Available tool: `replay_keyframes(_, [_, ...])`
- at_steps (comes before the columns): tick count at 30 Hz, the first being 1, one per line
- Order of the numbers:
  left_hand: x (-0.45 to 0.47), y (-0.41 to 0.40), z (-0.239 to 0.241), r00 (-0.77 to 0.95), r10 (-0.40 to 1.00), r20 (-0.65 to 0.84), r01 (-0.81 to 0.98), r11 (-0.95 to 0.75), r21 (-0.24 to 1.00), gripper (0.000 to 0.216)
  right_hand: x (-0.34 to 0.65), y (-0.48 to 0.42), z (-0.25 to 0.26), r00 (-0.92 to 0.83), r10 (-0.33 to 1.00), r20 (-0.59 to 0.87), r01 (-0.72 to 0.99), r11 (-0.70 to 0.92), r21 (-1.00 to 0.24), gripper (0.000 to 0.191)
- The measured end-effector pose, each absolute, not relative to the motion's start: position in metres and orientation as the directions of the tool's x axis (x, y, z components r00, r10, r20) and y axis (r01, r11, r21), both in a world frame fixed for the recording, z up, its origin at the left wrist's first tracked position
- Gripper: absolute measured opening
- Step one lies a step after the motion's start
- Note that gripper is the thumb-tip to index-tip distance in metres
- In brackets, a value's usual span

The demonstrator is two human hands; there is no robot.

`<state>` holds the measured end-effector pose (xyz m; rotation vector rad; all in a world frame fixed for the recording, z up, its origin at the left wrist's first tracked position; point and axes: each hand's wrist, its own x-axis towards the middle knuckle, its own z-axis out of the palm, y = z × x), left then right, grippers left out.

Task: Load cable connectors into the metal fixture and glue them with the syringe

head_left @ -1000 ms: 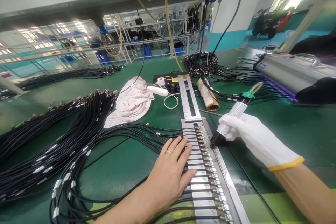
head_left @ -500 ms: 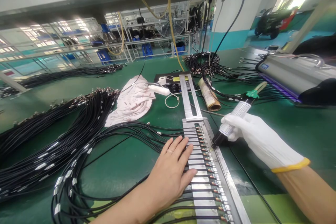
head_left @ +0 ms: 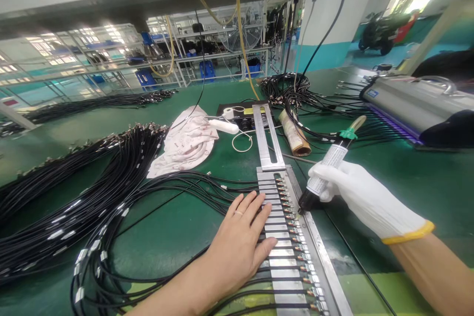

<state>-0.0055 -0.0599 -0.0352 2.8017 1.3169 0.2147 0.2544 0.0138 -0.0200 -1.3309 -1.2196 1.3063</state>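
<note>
My bare left hand (head_left: 246, 234) lies flat, fingers stretched out, over black cables (head_left: 192, 188) and the slotted metal fixture (head_left: 280, 251). The cables sit side by side in its slots, their metal connectors (head_left: 296, 229) lined up along the right side. In a white glove with a yellow cuff, my right hand (head_left: 346, 190) is wrapped round a labelled dispensing syringe (head_left: 328, 168) with a black body and green cap. It leans with its dark tip down at the connectors near the fixture's middle; whether the tip touches cannot be made out.
Big bundles of black cable (head_left: 111, 177) cover the left of the green table. A pinkish cloth (head_left: 188, 140), a black control box (head_left: 240, 113) and a brown roll (head_left: 295, 133) lie beyond the fixture. At the right stands a silver lamp unit (head_left: 418, 106) glowing purple, with cables under it.
The syringe has come slightly more upright, its green cap shifting left, and its tip sits a little lower along the connector row. My left hand stays in place.
</note>
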Motion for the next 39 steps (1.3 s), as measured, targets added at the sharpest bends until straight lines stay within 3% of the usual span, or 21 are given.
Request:
replay_keyframes(10, [-0.008, -0.061, -0.037, 0.624, 0.763, 0.167, 0.755, -0.644, 0.123, 0.052, 0.256, 0.013, -0.021, 0.04, 0.988, -0.147, 0.031, -0.148, -0.988, 0.042])
replay_keyframes(18, [-0.006, -0.062, -0.037, 0.635, 0.752, 0.178, 0.748, -0.656, 0.101, 0.043, 0.251, 0.011, -0.013, 0.123, 0.983, -0.14, -0.158, -0.12, -0.98, 0.044])
replay_keyframes(24, [-0.007, -0.064, -0.05, 0.592, 0.738, 0.323, 0.72, -0.665, 0.2, 0.034, 0.252, 0.004, 0.002, 0.162, 0.987, -0.023, -0.009, -0.021, -1.0, 0.041])
replay_keyframes(27, [-0.008, -0.064, -0.052, 0.581, 0.733, 0.354, 0.713, -0.668, 0.213, 0.033, 0.254, -0.001, 0.002, 0.197, 0.98, -0.034, 0.008, -0.036, -0.999, 0.042])
replay_keyframes(34, [-0.011, -0.062, -0.051, 0.621, 0.709, 0.334, 0.7, -0.693, 0.171, 0.036, 0.261, 0.002, -0.022, 0.232, 0.963, -0.136, -0.277, -0.068, -0.958, 0.043])
replay_keyframes(39, [-0.014, -0.061, -0.051, 0.643, 0.688, 0.337, 0.69, -0.711, 0.136, 0.037, 0.266, 0.004, -0.021, 0.241, 0.962, -0.126, -0.283, -0.054, -0.958, 0.042])
